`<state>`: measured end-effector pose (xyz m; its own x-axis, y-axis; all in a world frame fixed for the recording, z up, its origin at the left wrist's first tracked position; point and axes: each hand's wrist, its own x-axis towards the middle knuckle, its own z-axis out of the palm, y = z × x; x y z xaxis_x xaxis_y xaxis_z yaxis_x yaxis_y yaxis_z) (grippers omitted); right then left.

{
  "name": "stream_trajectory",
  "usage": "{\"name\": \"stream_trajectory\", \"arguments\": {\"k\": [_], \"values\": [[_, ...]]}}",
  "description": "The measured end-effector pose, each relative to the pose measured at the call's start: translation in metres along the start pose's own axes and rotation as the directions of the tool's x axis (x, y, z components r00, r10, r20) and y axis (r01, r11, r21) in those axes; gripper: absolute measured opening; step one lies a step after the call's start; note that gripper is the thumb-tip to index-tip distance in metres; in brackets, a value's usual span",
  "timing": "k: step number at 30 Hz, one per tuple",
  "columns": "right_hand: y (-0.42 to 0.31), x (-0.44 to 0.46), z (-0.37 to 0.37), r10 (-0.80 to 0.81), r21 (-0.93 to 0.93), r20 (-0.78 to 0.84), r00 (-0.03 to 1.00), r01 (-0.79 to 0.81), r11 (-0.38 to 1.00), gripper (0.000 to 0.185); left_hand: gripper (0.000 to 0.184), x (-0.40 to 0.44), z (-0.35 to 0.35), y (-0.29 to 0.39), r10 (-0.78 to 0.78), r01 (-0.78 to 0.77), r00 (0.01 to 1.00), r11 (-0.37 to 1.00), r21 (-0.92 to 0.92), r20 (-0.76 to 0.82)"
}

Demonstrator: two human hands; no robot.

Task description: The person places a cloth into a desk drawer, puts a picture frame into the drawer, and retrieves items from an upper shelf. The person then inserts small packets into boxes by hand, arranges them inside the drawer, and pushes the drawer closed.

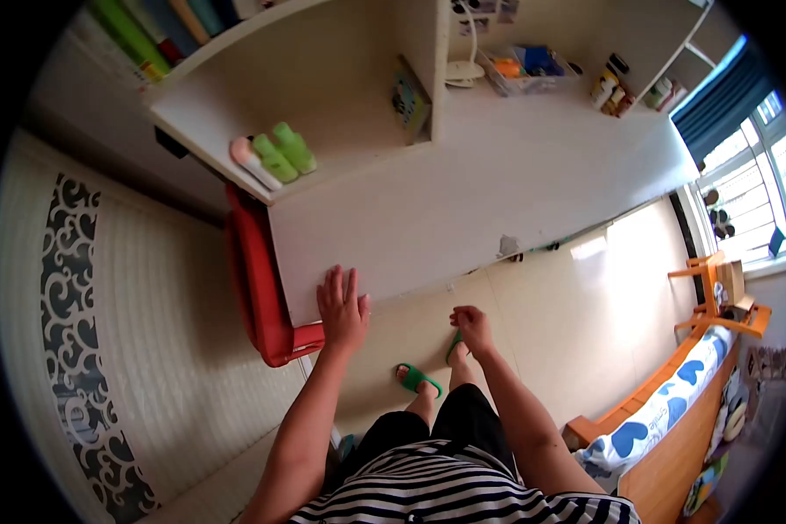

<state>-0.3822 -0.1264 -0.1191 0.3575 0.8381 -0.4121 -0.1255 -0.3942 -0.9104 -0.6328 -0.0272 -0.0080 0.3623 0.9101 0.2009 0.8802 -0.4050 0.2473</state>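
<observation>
My left hand (342, 311) lies flat with its fingers spread on the near left edge of the white desk (393, 227). In front of the desk, my right hand (472, 328) hangs above the tiled floor with its fingers curled in. Nothing shows in it, and it is apart from the desk. Beyond my left hand, two green bottles (285, 151) and a white tube with a pink end (255, 163) stand on the low shelf (341, 144). Further right on that shelf, a thin book (410, 100) leans against the upright panel.
A red chair (258, 279) is against the desk's left end. At the back are a white lamp base (464, 73), a clear plastic box (533, 79) and a jar (609, 80). A wooden bed frame (637, 393) and small orange stool (707, 279) are at right.
</observation>
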Motion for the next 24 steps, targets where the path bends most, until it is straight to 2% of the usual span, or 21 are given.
{"name": "stream_trajectory", "arguments": {"k": [1, 4, 6, 7, 9, 13, 15, 19, 21, 24], "values": [[0.008, 0.01, -0.003, 0.012, 0.006, -0.008, 1.0, -0.012, 1.0, 0.022, 0.055, 0.001, 0.0, 0.004, -0.043, 0.041, 0.999, 0.992, 0.116, 0.015], [0.037, 0.04, -0.003, 0.031, -0.079, -0.047, 0.998, -0.035, 0.996, 0.023, 0.054, 0.0, 0.001, 0.005, -0.064, 0.058, 0.997, 0.987, 0.149, 0.035], [0.057, 0.059, 0.001, 0.082, -0.273, -0.06, 0.995, -0.095, 0.957, 0.024, 0.054, -0.001, 0.001, 0.008, -0.066, 0.059, 0.997, 0.983, 0.172, 0.036], [0.067, 0.067, 0.004, 0.086, -0.269, -0.055, 0.995, -0.098, 0.958, 0.024, 0.052, 0.0, 0.0, 0.009, -0.062, 0.056, 0.998, 0.982, 0.182, 0.026], [0.086, 0.082, 0.012, 0.016, -0.554, -0.121, 0.992, -0.081, 0.828, 0.026, 0.05, 0.002, 0.001, 0.011, -0.062, 0.057, 0.998, 0.979, 0.198, 0.02], [0.125, 0.114, 0.02, 0.02, -0.621, -0.077, 0.997, -0.063, 0.781, 0.03, 0.049, 0.002, 0.007, 0.012, -0.076, 0.082, 0.996, 0.972, 0.222, -0.036], [0.14, 0.133, 0.022, 0.022, -0.697, 0.044, 0.999, 0.015, 0.717, 0.03, 0.049, 0.001, 0.01, 0.012, -0.089, 0.096, 0.995, 0.967, 0.235, -0.04], [0.173, 0.155, 0.028, -0.005, -0.694, -0.024, 1.0, -0.013, 0.72, 0.029, 0.048, 0.001, 0.013, 0.013, -0.094, 0.107, 0.993, 0.964, 0.243, -0.068], [0.179, 0.159, 0.026, -0.064, -0.699, 0.067, 0.996, 0.092, 0.709, 0.028, 0.049, 0.0, 0.013, 0.012, -0.077, 0.096, 0.993, 0.965, 0.246, -0.085], [0.139, 0.131, 0.022, 0.027, -0.714, 0.039, 0.999, 0.009, 0.701, 0.027, 0.052, 0.001, 0.012, 0.014, -0.043, 0.068, 0.993, 0.969, 0.236, -0.111]]}}
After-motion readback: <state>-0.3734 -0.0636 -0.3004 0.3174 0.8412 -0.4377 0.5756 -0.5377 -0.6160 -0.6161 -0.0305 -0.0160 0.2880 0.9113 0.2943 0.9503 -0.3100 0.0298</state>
